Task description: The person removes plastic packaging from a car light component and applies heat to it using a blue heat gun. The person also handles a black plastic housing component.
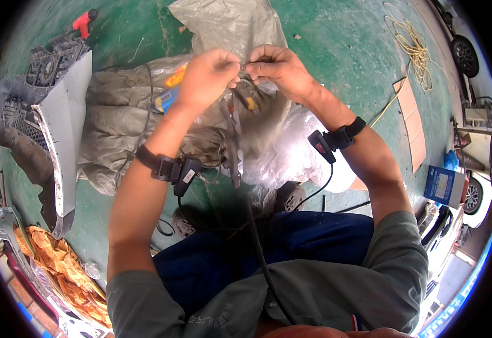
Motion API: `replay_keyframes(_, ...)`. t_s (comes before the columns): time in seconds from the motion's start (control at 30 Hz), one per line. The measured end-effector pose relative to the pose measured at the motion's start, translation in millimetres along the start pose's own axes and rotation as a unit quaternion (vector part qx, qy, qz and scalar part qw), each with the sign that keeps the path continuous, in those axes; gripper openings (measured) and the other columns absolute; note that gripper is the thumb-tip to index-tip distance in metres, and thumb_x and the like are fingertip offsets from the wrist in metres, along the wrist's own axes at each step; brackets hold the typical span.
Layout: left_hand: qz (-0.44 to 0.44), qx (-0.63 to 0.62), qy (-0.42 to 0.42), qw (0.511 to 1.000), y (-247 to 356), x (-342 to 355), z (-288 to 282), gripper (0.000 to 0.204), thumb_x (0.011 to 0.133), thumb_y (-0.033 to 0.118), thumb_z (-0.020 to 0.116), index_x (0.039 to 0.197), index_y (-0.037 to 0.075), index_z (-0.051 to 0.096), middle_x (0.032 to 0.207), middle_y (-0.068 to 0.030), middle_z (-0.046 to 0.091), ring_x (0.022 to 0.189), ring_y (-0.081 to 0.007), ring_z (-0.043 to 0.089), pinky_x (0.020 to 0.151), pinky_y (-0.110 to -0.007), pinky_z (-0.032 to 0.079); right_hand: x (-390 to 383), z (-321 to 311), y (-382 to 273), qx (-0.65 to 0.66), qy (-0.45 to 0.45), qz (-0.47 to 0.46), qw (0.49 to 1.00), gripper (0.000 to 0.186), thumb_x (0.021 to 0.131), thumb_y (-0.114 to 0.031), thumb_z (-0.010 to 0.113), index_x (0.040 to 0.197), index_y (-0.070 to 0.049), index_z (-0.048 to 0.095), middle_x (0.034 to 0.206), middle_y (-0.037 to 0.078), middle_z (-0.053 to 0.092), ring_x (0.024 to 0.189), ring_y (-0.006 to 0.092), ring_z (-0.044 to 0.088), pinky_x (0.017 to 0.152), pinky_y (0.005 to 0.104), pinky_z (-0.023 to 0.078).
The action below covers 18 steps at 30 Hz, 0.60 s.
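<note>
My left hand (212, 72) and my right hand (277, 70) meet fingertip to fingertip at the top middle, both closed in a pinch. A small dark bit shows at the fingertips; its kind is too small to tell. Below the hands, a long narrow grey part (233, 152) stretches down toward my feet. Beside it, under my right hand, is a tool with a yellow and black handle (250, 103). Partly hidden behind my left wrist sits a blue and yellow package (167, 98). Each forearm wears a black strap with a small device on it.
A crumpled grey-brown sheet (110, 107) and clear plastic (299, 146) cover the green floor. At left stands a grey car bumper (65, 129), with a red power tool (82, 23) beyond. A yellow cord (415, 53), flat cardboard (411, 124) and a blue box (443, 185) are at right.
</note>
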<state>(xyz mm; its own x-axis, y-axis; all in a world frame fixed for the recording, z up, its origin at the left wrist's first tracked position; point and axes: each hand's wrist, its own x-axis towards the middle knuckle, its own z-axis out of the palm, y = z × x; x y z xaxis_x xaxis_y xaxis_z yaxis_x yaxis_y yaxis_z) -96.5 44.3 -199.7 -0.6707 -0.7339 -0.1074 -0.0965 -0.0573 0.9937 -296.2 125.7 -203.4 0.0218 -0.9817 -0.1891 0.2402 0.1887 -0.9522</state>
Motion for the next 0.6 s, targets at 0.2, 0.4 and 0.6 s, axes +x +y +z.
replay_keyframes(0.2, -0.020, 0.011, 0.000, 1.000, 5.9, -1.4, 0.7, 0.013, 0.099, 0.011, 0.063, 0.103, -0.001, 0.067, 0.092, -0.0051, 0.069, 0.081, -0.0117, 0.065, 0.070, -0.027, 0.056, -0.2, 3.0, -3.8, -0.011, 0.014, -0.025, 1.000, 0.011, 0.088, -0.008, 0.074, 0.095, -0.002, 0.067, 0.087, 0.004, 0.068, 0.078, 0.0120, 0.062, 0.072, 0.0265, 0.051)
replay_keyframes(0.4, -0.003, -0.015, -0.010, 1.000, 9.5, -4.0, 2.7, 0.013, 0.099, 0.011, 0.063, 0.104, -0.001, 0.066, 0.092, -0.0053, 0.068, 0.083, -0.0120, 0.065, 0.074, -0.027, 0.056, -2.2, 4.3, -6.4, -0.006, 0.031, -0.032, 0.999, 0.010, 0.088, -0.008, 0.073, 0.092, -0.003, 0.066, 0.084, 0.004, 0.067, 0.074, 0.0112, 0.061, 0.069, 0.0263, 0.050)
replay_keyframes(0.6, -0.010, -0.040, 0.005, 0.999, 10.8, -5.1, 5.7, 0.015, 0.099, 0.011, 0.063, 0.103, -0.003, 0.065, 0.094, -0.0076, 0.069, 0.085, -0.0143, 0.067, 0.075, -0.028, 0.057, -6.0, 7.4, -10.1, -0.060, 0.036, -0.041, 0.997, 0.009, 0.090, -0.005, 0.072, 0.093, -0.005, 0.064, 0.086, 0.002, 0.067, 0.077, 0.0102, 0.061, 0.072, 0.0251, 0.049)
